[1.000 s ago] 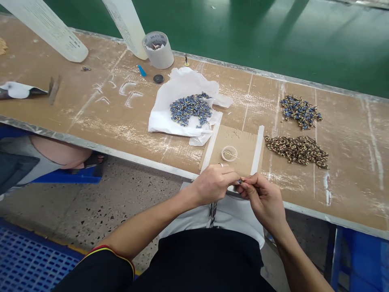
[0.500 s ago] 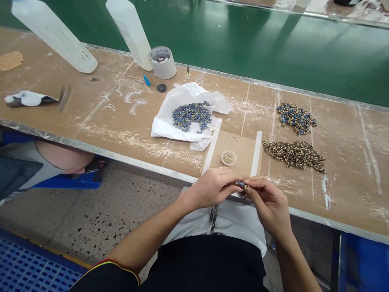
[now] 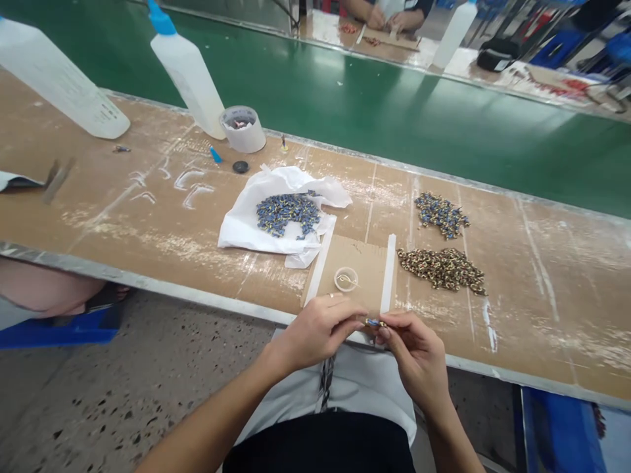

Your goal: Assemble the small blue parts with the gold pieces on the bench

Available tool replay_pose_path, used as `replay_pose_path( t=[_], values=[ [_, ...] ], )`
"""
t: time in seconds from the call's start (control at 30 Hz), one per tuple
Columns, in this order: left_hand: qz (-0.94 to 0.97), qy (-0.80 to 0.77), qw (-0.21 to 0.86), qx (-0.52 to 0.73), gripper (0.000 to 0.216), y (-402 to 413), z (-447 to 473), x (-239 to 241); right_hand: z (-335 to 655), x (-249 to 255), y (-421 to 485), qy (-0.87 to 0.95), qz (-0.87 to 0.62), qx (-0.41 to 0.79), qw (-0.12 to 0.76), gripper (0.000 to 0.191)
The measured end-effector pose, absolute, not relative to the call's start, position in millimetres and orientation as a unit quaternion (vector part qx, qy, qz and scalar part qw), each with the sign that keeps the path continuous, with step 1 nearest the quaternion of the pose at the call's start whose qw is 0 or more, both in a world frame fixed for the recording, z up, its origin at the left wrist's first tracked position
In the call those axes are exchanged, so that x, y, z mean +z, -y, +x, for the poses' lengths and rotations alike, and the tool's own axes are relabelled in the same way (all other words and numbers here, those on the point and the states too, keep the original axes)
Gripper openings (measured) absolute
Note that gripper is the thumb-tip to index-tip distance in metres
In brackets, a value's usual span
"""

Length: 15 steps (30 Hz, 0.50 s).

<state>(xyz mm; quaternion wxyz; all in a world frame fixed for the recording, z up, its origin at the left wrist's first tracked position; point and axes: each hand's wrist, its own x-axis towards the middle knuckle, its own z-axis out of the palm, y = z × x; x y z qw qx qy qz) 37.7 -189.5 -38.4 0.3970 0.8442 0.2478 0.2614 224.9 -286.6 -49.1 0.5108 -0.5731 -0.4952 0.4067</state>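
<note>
Between my two hands, just above the table's front edge, is a tiny blue-and-yellow painted piece (image 3: pixel 374 322). My left hand (image 3: pixel 323 328) pinches its left end between thumb and fingers. The thumb and forefinger of my right hand (image 3: pixel 414 345) close on its right end. Behind my hands a small round clear cup (image 3: pixel 346 279) holds whitish stuff and a thin stick, on a cardboard pad (image 3: pixel 362 263) taped down on both sides. Many blue pieces (image 3: pixel 288 213) lie on a crumpled white sheet (image 3: pixel 236 230). To the right are a blue-and-gold heap (image 3: pixel 442 215) and a brown-and-gold heap (image 3: pixel 444 269).
Two white bottles (image 3: pixel 190 82) (image 3: pixel 59 75) lean at the back left. Near them are a tape roll (image 3: pixel 243 129), a blue cap (image 3: pixel 215 155) and a dark round lid (image 3: pixel 240 167). A green belt (image 3: pixel 374 112) runs behind; across it are another person's hands (image 3: pixel 392 20).
The camera view has tilted up and turned right, so the far bench and a person there now show. My hands keep the small piece between them, with little shift in grip.
</note>
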Motion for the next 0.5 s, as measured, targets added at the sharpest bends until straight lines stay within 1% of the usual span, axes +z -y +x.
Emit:
replay_pose_path(
  t=[0.07,0.13,0.2,0.3,0.37,0.5],
  values=[
    [0.846,-0.255,0.391,0.259,0.015,189,37,-37,239,-41,281,0.499,-0.616,0.361,0.491,0.012],
    [0.847,-0.258,0.385,0.261,0.016,189,37,-36,265,-31,266,0.503,-0.670,0.275,0.473,0.016],
    [0.847,-0.257,0.379,0.270,0.017,189,36,-36,299,-21,239,0.484,-0.720,0.171,0.467,0.022],
    [0.846,-0.257,0.373,0.281,0.016,189,35,-37,348,-16,186,0.482,-0.759,0.071,0.432,0.025],
    [0.844,-0.261,0.374,0.283,0.016,189,35,-38,369,-18,153,0.505,-0.768,0.054,0.391,0.027],
    [0.834,-0.270,0.392,0.278,0.016,191,36,-35,384,-18,116,0.526,-0.766,0.062,0.364,0.028]
  ],
)
